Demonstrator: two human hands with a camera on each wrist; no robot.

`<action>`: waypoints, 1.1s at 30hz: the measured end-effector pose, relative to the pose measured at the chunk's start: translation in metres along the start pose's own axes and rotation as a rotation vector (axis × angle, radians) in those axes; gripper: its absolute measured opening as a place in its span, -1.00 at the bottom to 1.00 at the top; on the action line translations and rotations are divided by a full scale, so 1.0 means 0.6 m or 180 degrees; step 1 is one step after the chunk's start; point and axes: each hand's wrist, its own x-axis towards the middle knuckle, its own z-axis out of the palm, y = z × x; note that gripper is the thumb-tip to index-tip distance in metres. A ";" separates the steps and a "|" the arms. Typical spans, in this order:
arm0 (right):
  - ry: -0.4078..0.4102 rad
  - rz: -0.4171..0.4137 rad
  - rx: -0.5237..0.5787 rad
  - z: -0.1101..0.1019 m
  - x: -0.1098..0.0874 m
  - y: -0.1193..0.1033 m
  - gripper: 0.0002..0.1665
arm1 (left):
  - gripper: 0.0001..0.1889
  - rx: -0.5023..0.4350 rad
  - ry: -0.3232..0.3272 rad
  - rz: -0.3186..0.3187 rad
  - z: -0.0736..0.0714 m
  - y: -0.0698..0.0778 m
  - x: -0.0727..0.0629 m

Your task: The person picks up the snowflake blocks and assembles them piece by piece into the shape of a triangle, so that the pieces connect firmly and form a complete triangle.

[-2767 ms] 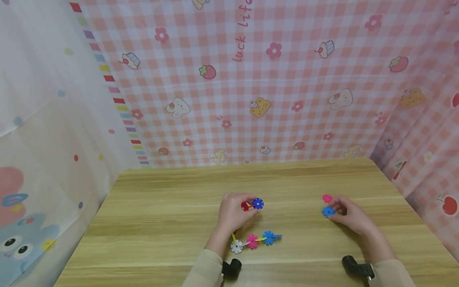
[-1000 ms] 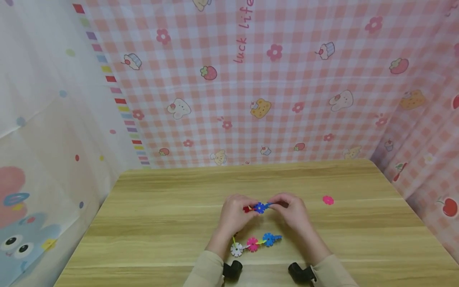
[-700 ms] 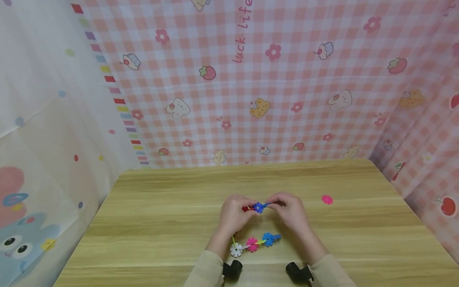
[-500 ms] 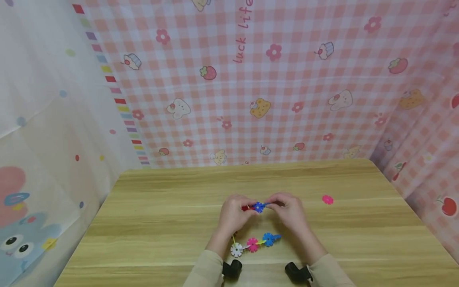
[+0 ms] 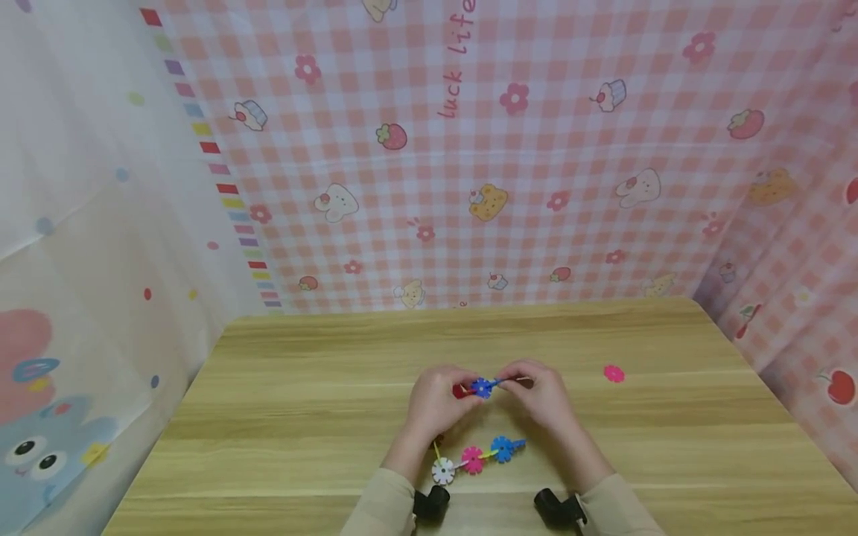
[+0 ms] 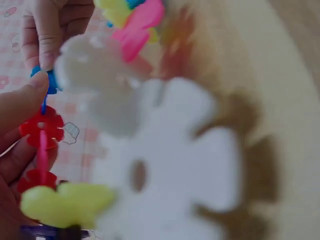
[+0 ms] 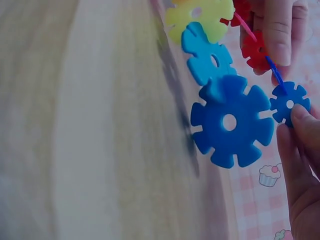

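Near the table's middle, my left hand (image 5: pixel 439 398) grips a chain of plastic snowflake discs around a red disc (image 7: pixel 256 50). A dark blue disc (image 5: pixel 482 388) sticks out past its fingertips, seen edge-on in the right wrist view. My right hand (image 5: pixel 539 391) pinches a lighter blue disc (image 7: pixel 290 102) between thumb and fingers. The two blue discs meet at their edges; how deep the slots interlock I cannot tell. Closer to me lies a run of joined discs: white (image 5: pixel 443 470), pink (image 5: pixel 472 460), yellow and blue (image 5: pixel 501 448). My left wrist partly hides its left end.
A single pink disc (image 5: pixel 614 374) lies on the wooden table (image 5: pixel 302 417) to the right of my hands. Black wrist camera mounts (image 5: pixel 432 504) sit below both wrists. A pink checked curtain (image 5: pixel 402 171) hangs behind the table.
My right hand has carried the lighter blue disc left from beside the pink disc to the dark blue disc. Over the last second both hands barely move, and the dark blue disc turns slightly.
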 end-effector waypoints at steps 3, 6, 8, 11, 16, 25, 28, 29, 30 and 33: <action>-0.0011 0.0065 0.0063 -0.001 0.000 0.000 -0.85 | -0.68 -0.0128 -0.0106 -0.0086 -0.006 0.001 0.004; -0.0017 0.0081 0.0091 -0.001 0.000 -0.001 -0.86 | -0.63 -0.0343 -0.0309 -0.0261 -0.014 0.002 0.013; -0.0018 0.0084 0.0096 -0.001 -0.001 -0.002 -0.88 | -0.60 -0.0497 -0.0503 -0.0402 -0.021 0.003 0.022; -0.0011 0.0063 0.0115 0.000 -0.001 -0.003 -0.88 | -0.56 -0.0661 -0.0812 -0.0511 -0.032 0.005 0.035; -0.0002 -0.0027 0.0136 0.002 0.000 -0.002 -0.86 | -0.56 -0.0776 -0.1206 -0.0597 -0.042 0.008 0.054; 0.0032 -0.0105 0.0166 0.008 -0.002 -0.008 -0.83 | -0.65 -0.0967 -0.1338 -0.0658 -0.036 0.006 0.059; 0.0035 -0.0163 0.0191 0.008 -0.003 -0.010 -0.83 | -0.69 -0.1066 -0.1274 -0.0714 -0.029 0.002 0.055; 0.0030 -0.0170 0.0211 0.008 -0.003 -0.009 -0.83 | -0.70 -0.1101 -0.1242 -0.0726 -0.027 0.000 0.054; 0.0017 -0.0170 0.0242 0.007 -0.003 -0.009 -0.83 | -0.70 -0.1133 -0.1213 -0.0742 -0.026 0.000 0.052; -0.0012 -0.0117 0.0325 0.000 -0.004 -0.003 -0.85 | -0.71 -0.1211 -0.1109 -0.0754 -0.025 0.001 0.048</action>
